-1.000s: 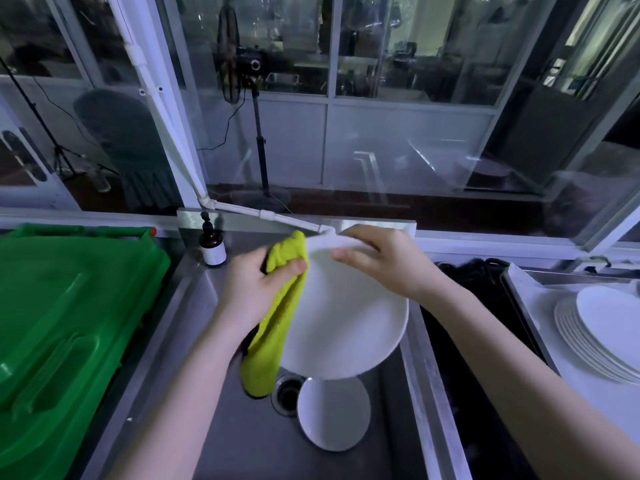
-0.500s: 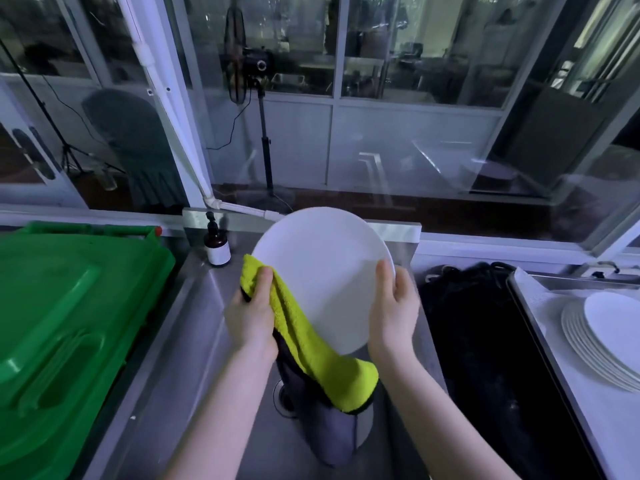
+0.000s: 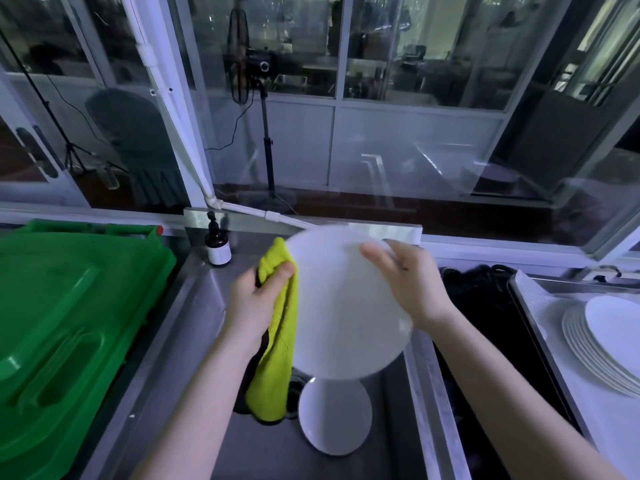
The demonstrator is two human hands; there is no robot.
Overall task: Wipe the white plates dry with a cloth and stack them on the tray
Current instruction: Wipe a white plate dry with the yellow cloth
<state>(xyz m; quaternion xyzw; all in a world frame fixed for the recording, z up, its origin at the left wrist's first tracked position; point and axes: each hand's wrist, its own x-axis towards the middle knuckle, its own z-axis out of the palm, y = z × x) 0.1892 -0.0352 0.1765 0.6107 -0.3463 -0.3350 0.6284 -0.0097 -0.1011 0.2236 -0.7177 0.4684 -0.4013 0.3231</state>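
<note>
I hold a large white plate [image 3: 343, 306] tilted over the steel sink [image 3: 194, 306]. My right hand [image 3: 408, 282] grips the plate's upper right rim, fingers across its face. My left hand [image 3: 256, 299] is shut on a yellow-green cloth [image 3: 277, 351] pressed against the plate's left edge; the cloth's tail hangs down into the sink. A second white plate [image 3: 334, 415] lies in the sink bottom below, partly hidden by the held plate. A stack of white plates [image 3: 602, 341] rests on the tray [image 3: 530, 306] at the right.
A big green plastic bin lid [image 3: 69, 323] fills the left side. A brown pump bottle [image 3: 217, 247] stands at the sink's back corner. A dark basin [image 3: 485, 323] lies between sink and tray. Glass windows rise just behind the counter.
The plate has tipped from facing me upright to a slanted pose. My right hand moved from its lower right edge to the top right rim. The cloth shifted from the plate's lower front to its left edge.
</note>
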